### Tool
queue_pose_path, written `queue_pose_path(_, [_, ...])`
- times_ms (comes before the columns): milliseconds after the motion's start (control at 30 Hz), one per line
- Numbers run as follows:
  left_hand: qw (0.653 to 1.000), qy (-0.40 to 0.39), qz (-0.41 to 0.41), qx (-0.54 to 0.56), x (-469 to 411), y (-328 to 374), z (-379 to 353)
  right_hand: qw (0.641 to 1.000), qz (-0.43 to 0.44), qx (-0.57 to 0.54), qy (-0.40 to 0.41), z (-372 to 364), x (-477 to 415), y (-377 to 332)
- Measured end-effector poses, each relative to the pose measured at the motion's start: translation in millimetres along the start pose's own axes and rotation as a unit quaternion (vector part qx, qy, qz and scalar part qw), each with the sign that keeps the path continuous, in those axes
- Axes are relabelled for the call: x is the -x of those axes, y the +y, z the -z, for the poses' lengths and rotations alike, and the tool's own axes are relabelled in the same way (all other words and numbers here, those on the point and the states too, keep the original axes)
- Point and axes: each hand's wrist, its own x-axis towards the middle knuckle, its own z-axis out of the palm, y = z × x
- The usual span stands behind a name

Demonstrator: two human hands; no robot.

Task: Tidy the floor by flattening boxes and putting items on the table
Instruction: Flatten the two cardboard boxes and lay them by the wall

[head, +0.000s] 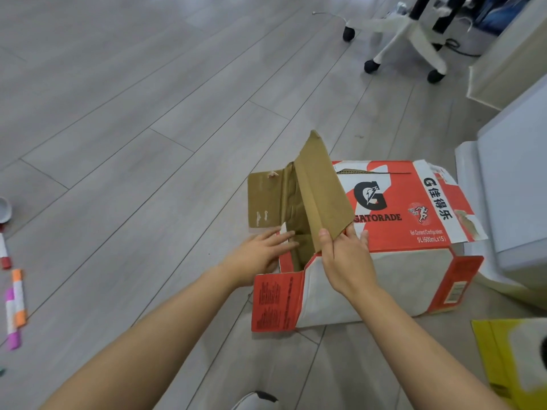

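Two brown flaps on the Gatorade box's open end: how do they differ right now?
The raised flap stands up, pinched at its lower edge by the right hand; the outer flap is spread outward to the left, not gripped. The outer flap shows pale torn spots; the raised flap looks clean. Both show bare brown cardboard.

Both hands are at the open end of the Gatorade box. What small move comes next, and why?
Probably fold the raised flap, pinched by the right hand, outward: the box is not yet flat, its end is open, and the left hand rests at the opening.
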Motion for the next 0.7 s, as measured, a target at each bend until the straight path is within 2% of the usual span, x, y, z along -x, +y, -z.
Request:
queue_pose_path(67, [0.995, -0.070, -0.025, -0.065, -5, 1, -4, 1.000, 0.010, -0.004, 0.007, -3, 0, 7])
queue_pose_path(133, [0.989, -0.108, -0.034, -0.100, -9, 1, -6, 1.000, 0.010, -0.014, 0.014, -3, 0, 11])
queue_pose_path(333, [0.987, -0.088, -0.030, -0.131, 15, -14, -4, 0.999, 0.021, 0.023, 0.005, -7, 1, 12])
queue_pose_path(533, [0.991, -0.057, -0.041, -0.110, 43, -28, -23, 0.998, 0.031, 0.047, 0.018, -11, 3, 14])
queue_pose_path(633, [0.982, -0.129, -0.031, -0.132, 73, -45, -35, 0.999, 0.008, 0.040, 0.008, -5, 2, 24])
queue_pose_path(700, [0.978, -0.162, 0.016, -0.130, 102, -58, -45, 0.998, -0.027, 0.038, -0.039, -7, 5, 39])
